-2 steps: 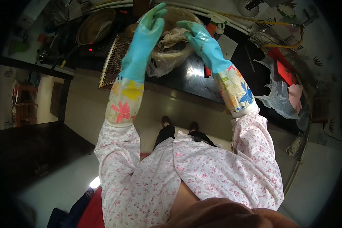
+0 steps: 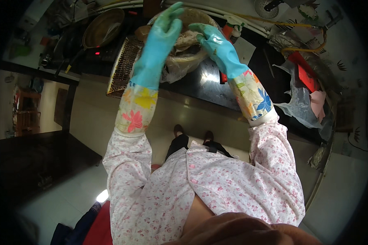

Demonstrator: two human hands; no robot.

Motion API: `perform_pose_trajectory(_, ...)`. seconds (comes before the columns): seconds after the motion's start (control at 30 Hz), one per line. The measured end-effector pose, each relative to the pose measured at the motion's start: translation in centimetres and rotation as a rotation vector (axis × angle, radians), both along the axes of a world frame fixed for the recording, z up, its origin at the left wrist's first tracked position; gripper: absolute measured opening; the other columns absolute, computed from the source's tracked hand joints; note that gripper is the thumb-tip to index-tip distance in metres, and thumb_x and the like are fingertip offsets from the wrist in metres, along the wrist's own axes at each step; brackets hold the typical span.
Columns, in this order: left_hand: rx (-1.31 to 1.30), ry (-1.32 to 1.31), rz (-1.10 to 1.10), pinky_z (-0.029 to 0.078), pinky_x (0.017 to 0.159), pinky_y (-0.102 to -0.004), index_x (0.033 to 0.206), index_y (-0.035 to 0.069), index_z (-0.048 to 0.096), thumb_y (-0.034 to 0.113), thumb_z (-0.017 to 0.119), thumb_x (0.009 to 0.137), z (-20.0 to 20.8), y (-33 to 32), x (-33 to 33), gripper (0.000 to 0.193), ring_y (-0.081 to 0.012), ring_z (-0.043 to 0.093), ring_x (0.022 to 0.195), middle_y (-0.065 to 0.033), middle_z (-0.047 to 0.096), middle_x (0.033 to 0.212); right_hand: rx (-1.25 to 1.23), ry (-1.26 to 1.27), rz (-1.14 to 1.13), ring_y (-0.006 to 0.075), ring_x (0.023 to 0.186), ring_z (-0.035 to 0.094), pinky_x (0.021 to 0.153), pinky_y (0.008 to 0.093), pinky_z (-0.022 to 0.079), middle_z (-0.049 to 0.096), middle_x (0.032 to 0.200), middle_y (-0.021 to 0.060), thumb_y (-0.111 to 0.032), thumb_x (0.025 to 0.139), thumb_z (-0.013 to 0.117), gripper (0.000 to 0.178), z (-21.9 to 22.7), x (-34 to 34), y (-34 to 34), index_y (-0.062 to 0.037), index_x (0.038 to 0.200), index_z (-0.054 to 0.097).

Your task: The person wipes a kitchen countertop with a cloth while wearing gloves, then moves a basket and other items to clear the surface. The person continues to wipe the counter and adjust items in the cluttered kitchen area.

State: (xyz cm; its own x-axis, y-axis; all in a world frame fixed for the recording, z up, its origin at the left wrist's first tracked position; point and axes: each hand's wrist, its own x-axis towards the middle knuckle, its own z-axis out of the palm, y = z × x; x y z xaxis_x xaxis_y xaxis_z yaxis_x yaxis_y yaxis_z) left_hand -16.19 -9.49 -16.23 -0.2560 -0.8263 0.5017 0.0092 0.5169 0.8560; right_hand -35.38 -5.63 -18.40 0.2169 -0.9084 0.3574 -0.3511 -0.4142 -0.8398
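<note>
Both hands gloved. Left hand [image 2: 167, 27]: raised over the left side of the bowl [image 2: 183, 59], fingers together, thumb apart, nothing seen in the grip. Right hand [image 2: 214, 39]: at the bowl's right side, fingers loosely curled, gap before the thumb; I see nothing held, though the tips' undersides are hidden.

Position: bowl on the dark counter [image 2: 200, 83], ahead of me, between my hands.

Technique (judgement): keep both hands inside the rim so that drips fall back in; press with finger pads, not tips, since thick gloves dull the feel; hold the sleeves' ends high; avoid snagging the loose film [image 2: 172, 75] hanging at the near side.

Containers:
- Bowl: round, wide. Contents [image 2: 189, 39]: a pale, crumpled mass with darker matter nearer me. Nature unclear.
- Pan [image 2: 95, 33]: left rear; something thin and pale inside, too small to name.
- Basket [image 2: 121, 68]: woven, just left of my left forearm, which partly covers it.
- Clear bag [image 2: 292, 100]: right, slack, beside a red packet [image 2: 305, 77]; its contents I cannot tell.
</note>
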Motion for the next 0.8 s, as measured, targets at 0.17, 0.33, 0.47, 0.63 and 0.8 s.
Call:
perform_pose_trajectory(0.17,-0.254,-0.235,0.025,0.044,0.112,-0.0311,0.152,0.014,0.052,0.020,0.059,0.105,-3.1,-0.7,-2.4,0.048,-0.0198,0.055,0.135,-0.0091,0.055,0.151,0.382,-0.306,-0.063,0.0202,0.121,0.062,0.102,0.0341,0.050,0.065,0.131,0.0065,-0.022,0.105,0.058,0.033,1.9,0.7,0.4,-0.0150,0.138,0.063)
perform_pose_trajectory(0.33,0.396,0.238,-0.148,0.048,0.113,-0.0431,0.156,0.018,0.044,0.018,0.046,0.110,-3.2,-3.6,0.9,0.046,-0.0351,0.059,0.132,-0.0204,0.050,0.153,0.102,-0.186,-0.120,0.0215,0.126,0.062,0.107,0.0349,0.048,0.065,0.138,0.0090,-0.022,0.104,0.062,0.038,2.2,-0.5,-1.6,-0.0101,0.140,0.061)
perform_pose_trajectory(0.47,0.508,0.730,-0.474,0.042,0.117,-0.0615,0.157,0.022,0.040,0.021,0.051,0.108,-0.5,-2.1,1.8,0.051,-0.0482,0.045,0.142,-0.0193,0.042,0.159,0.020,-0.227,-0.169,0.0242,0.131,0.059,0.112,0.0351,0.046,0.063,0.140,0.0122,-0.026,0.102,0.066,0.046,1.9,-0.8,-1.9,-0.0035,0.141,0.059)
perform_pose_trajectory(0.63,0.546,0.861,-0.517,0.040,0.118,-0.0596,0.157,0.023,0.038,0.022,0.046,0.110,-0.2,-1.2,1.2,0.048,-0.0464,0.044,0.143,-0.0200,0.042,0.158,0.141,-0.535,0.069,0.0228,0.129,0.059,0.112,0.0350,0.045,0.064,0.134,0.0130,-0.028,0.099,0.071,0.051,2.0,1.0,-2.5,-0.0011,0.141,0.057)
perform_pose_trajectory(0.8,0.570,0.926,-0.466,0.038,0.120,-0.0540,0.156,0.013,0.039,0.018,0.042,0.110,-0.8,-3.2,1.8,0.046,-0.0434,0.046,0.142,-0.0246,0.042,0.158,0.128,-0.537,0.097,0.0199,0.123,0.061,0.109,0.0328,0.047,0.066,0.131,0.0110,-0.021,0.101,0.068,0.047,1.3,2.4,-2.8,0.0006,0.140,0.057)
